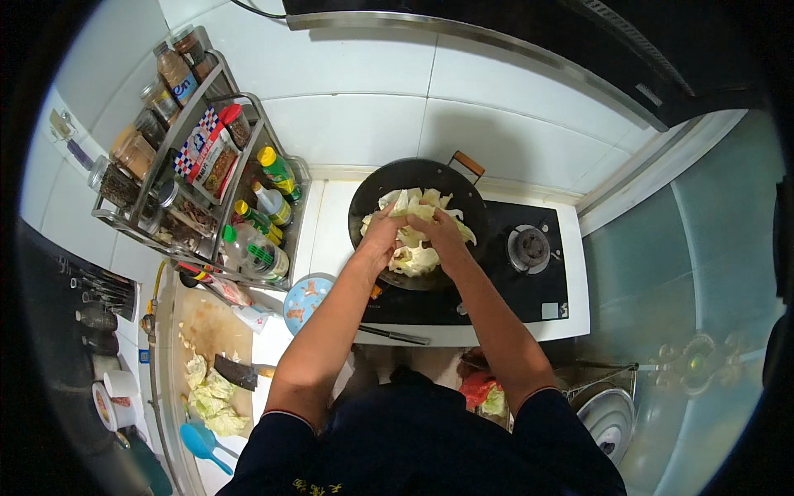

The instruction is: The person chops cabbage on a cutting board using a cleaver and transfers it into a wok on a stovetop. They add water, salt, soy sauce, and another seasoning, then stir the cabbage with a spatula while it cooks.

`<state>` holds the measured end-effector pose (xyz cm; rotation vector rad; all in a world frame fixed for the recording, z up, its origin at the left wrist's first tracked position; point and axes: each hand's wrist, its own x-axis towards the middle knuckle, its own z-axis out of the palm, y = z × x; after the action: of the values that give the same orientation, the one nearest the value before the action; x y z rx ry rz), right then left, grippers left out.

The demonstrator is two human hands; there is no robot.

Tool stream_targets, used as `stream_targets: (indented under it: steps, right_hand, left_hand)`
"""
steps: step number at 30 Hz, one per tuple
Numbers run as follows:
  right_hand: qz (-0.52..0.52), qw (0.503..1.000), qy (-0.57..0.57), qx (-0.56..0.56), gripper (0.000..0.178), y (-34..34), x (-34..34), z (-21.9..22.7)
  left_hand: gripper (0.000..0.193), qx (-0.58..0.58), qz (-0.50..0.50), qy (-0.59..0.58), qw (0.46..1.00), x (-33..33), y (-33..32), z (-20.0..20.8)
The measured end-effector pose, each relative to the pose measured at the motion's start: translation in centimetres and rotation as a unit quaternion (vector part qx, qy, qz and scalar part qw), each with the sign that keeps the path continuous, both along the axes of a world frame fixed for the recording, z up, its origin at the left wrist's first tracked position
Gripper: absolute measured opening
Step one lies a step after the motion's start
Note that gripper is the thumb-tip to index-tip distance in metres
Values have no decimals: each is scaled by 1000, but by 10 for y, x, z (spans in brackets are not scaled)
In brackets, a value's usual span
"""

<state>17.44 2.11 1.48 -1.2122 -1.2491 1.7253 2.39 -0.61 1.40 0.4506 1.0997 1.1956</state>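
Pale cabbage leaves (415, 260) lie heaped in a black wok (374, 188) on the stove. Over the heap, my left hand (384, 230) and my right hand (439, 230) are close together, fingers bent inward around a cabbage leaf. Some of the fingertips are hidden among the leaves. The wok has wooden handles; its far one (469, 163) points toward the wall, and my left forearm partly covers the near one.
A rack (263, 107) of jars and bottles stands at the left. Below it, a cutting board (217, 318) bears a cleaver (235, 373) and cabbage pieces (217, 401). A blue plate (303, 302) sits beside my left forearm. To the right is a bare burner (529, 248); a range hood (529, 50) hangs above.
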Motion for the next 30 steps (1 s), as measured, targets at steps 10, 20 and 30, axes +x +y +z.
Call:
stream_targets:
  steps: [10,20,30]
  right_hand:
    - [-172,982,-36,68,47,-4,-23,-17]
    - [-62,966,-194,159,49,33,12,-37]
    - [40,999,-33,4,31,40,-5,-34]
  left_hand:
    - [29,7,12,-96,995,22,-8,-20]
    - [37,132,51,259,955,6,4,-40]
    - [50,91,-60,129,986,-6,10,-36]
